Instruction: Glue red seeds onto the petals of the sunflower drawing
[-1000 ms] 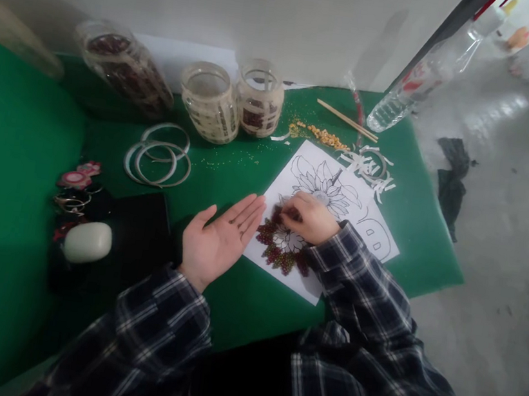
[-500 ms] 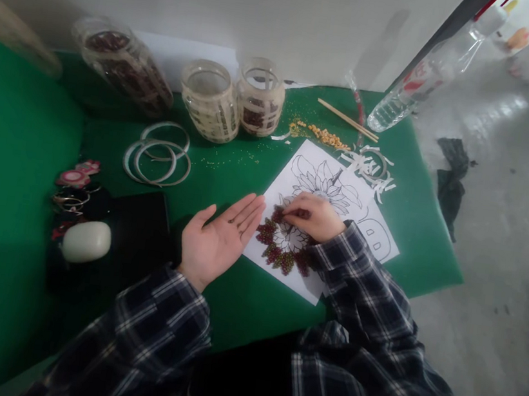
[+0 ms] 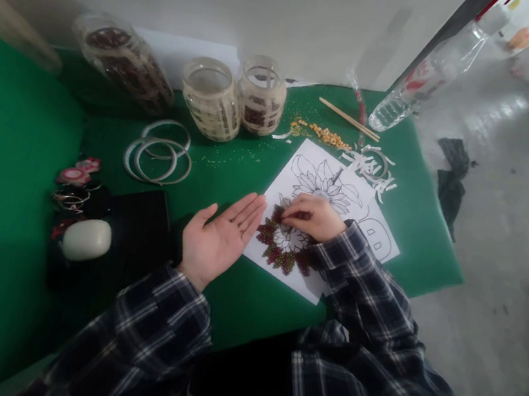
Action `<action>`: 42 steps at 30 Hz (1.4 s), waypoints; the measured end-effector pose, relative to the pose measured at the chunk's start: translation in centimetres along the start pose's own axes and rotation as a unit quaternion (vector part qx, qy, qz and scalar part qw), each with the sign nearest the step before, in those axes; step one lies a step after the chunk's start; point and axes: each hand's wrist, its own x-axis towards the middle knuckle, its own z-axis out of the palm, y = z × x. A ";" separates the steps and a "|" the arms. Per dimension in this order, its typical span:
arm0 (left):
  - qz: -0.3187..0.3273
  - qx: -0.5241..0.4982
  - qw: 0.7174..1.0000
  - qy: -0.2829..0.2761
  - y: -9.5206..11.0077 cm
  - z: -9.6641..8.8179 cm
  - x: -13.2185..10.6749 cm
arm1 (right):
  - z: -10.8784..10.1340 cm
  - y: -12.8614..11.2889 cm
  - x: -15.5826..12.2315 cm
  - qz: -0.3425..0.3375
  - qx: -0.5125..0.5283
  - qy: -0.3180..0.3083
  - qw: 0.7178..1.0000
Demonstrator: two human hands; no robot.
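A white sheet (image 3: 365, 205) with a line drawing of sunflowers lies on the green table (image 3: 232, 297). One flower (image 3: 282, 249) is partly filled with dark red beans. My right hand (image 3: 314, 217) rests on that flower, fingertips pinched at its upper petals; what they hold is too small to make out. My left hand (image 3: 220, 241) lies palm up beside the sheet's left edge, fingers stretched out, with a few small dark bits on the fingers.
Three jars (image 3: 212, 97) with beans stand at the back by the wall, metal rings (image 3: 158, 155) before them. Yellow grains (image 3: 324, 136), chopsticks (image 3: 347, 119), paper strips (image 3: 370, 166) and a clear bottle (image 3: 421, 79) lie behind the sheet. A black pad (image 3: 138, 227), white oval object (image 3: 87, 239) and keyrings (image 3: 73, 189) sit left.
My right hand has shifted slightly up along the bean-filled flower. My left hand stays palm up in place.
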 end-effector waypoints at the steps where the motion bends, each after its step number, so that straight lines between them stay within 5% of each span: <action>1: 0.000 0.000 1.000 0.000 0.0 0.0 0.0 | 0.0 0.0 0.0 0.002 0.001 -0.003 1.000; 42: -0.003 -0.004 1.000 0.001 0.0 -0.2 0.1 | 0.5 -1.1 0.3 0.128 0.018 0.041 0.991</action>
